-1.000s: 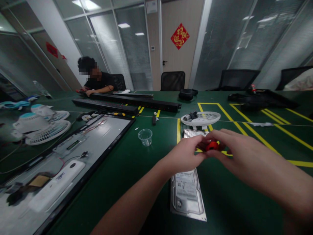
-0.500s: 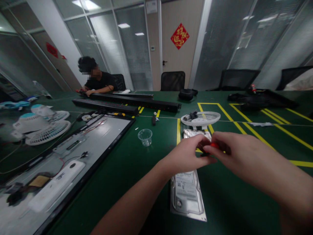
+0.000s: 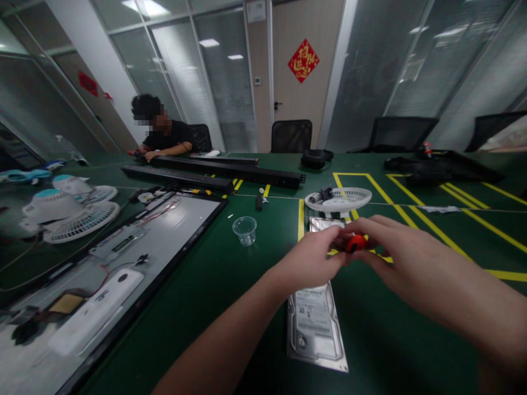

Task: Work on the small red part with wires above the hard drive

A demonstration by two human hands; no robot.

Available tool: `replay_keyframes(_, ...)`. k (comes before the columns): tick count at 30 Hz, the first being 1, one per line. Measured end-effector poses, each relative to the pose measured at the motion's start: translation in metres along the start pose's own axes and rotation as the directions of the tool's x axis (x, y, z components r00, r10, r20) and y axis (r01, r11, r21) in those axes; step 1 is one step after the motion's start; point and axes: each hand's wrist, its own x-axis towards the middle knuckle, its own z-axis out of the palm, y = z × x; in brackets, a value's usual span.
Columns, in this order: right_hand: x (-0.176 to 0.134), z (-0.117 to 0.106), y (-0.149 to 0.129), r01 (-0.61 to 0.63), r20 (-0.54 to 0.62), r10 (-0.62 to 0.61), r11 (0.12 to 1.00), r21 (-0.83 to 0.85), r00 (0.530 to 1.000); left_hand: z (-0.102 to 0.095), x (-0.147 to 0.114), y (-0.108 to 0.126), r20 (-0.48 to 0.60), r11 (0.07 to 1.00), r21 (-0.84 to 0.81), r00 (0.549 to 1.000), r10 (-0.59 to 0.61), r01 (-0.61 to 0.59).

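Above a silver hard drive [image 3: 316, 329], my two hands meet around a small red-and-black object [image 3: 356, 242] with a rounded end. My left hand [image 3: 310, 257] pinches its left side between thumb and fingertips. From the right, the curled fingers and thumb of my right hand [image 3: 405, 247] touch it. What kind of object it is cannot be made out, as the fingers cover much of it. The labelled hard drive lies flat on the green table below my left wrist. Another silver metal piece [image 3: 323, 223] shows just beyond my hands.
A clear plastic cup [image 3: 244, 230] stands left of my hands. Further left lies a large opened panel [image 3: 181, 219] with a white case [image 3: 102, 307] on it. A white fan grille [image 3: 337, 199] sits ahead. Long black bars [image 3: 230, 171] lie near a seated person [image 3: 164, 131].
More of the red object now shows between my hands, its rounded end turned toward me. My right fingers have loosened and shifted slightly. The hard drive has stayed in place.
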Motion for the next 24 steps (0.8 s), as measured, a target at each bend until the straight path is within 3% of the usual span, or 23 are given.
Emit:
replay_keyframes(10,0.007,-0.001,-0.004,-0.108,0.09,0.107,0.994,0.013,0.99,0.0,-0.001,0.002,0.005,0.999,0.009,0.999,0.046,-0.046)
replay_keyframes(20,0.009,-0.003,-0.012,-0.284,0.157,0.306,0.947,-0.147,0.939,0.0,-0.002,0.006,-0.016,0.991,0.132,0.999,0.034,-0.032)
replay_keyframes(24,0.006,-0.005,-0.011,-0.241,0.116,0.25,0.967,-0.087,0.961,-0.001,-0.001,0.006,-0.025,0.994,0.11,0.999,0.029,-0.027)
